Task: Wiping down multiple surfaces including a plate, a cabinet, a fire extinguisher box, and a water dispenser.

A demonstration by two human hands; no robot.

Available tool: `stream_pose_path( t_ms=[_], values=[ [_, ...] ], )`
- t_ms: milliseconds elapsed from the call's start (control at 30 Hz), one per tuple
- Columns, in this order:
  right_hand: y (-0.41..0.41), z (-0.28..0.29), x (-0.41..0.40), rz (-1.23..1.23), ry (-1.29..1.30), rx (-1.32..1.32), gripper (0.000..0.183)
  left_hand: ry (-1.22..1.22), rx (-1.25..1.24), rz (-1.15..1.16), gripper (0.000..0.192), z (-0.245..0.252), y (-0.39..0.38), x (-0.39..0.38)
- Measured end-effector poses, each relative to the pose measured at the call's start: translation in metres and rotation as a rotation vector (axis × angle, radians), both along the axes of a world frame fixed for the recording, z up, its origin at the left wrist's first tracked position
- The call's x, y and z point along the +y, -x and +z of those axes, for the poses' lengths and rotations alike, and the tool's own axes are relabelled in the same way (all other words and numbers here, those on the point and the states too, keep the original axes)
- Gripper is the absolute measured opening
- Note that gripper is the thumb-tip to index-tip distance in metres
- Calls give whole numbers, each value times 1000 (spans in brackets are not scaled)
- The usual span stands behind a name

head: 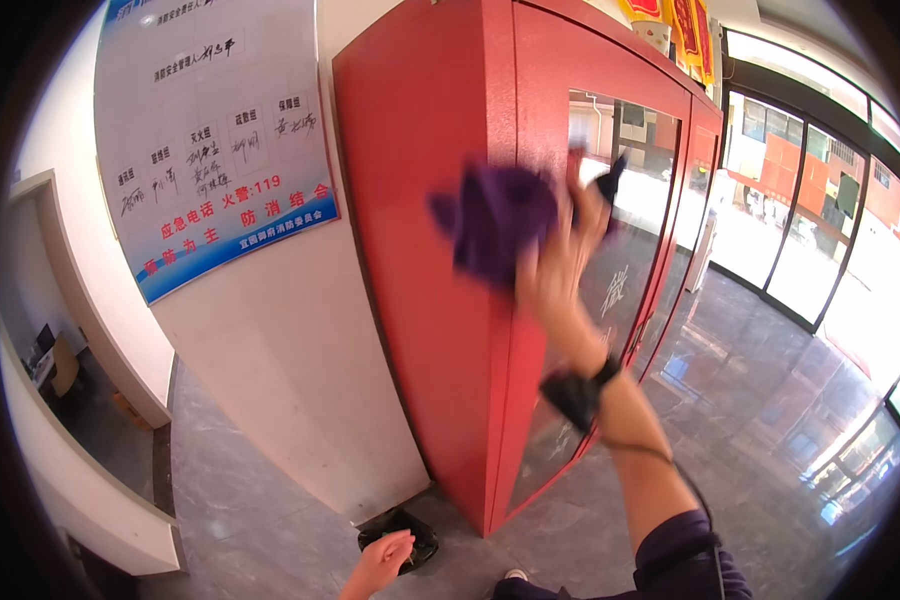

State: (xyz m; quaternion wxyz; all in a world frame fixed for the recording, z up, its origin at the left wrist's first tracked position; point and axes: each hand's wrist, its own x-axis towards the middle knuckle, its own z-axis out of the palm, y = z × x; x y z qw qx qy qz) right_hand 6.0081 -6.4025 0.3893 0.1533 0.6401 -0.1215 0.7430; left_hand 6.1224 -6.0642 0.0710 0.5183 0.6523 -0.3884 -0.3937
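My right hand, blurred by motion, grips a bunched dark purple cloth at the upper front corner of a tall red metal cabinet. Part of the cloth spreads past the fingers toward the glass panel of the cabinet door. Whether the cloth touches the metal cannot be told. Low in the view, my left hand hangs with its fingers loosely curled together. Nothing shows in it, though its palm side is partly hidden. Behind it on the floor is a waste bin with a black liner.
A wall poster bearing printed and handwritten writing hangs left of the cabinet. At far left a doorway opens on a room with a chair. Glass doors stand at right beyond a glossy tiled floor. A black device with a cable is strapped to my right wrist.
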Motion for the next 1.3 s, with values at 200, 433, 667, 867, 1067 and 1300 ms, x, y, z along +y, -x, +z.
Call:
stream_pose_path(
  t_ms=[200, 433, 667, 867, 1067, 1300],
  values=[
    [8, -213, 4, 127, -156, 85, 49, -63, -156, -148, 36, 26, 14, -38],
    [64, -61, -38, 413, -657, -101, 49, 97, -56, -279, 35, 74, 31, -81],
    [94, 89, -70, 620, -154, -225, 32, 114, -101, -222, 34, 69, 62, -103],
    [65, 128, -106, 287, 69, -174, 34, 37, -261, -184, 32, 67, 97, -150],
    [99, 149, -179, 198, 315, 4, 35, 95, -312, -249, 28, 109, 178, -228],
    [200, 114, -365, 13, -135, -68, 31, 30, -464, -305, 33, 120, 232, -279]
  ],
)
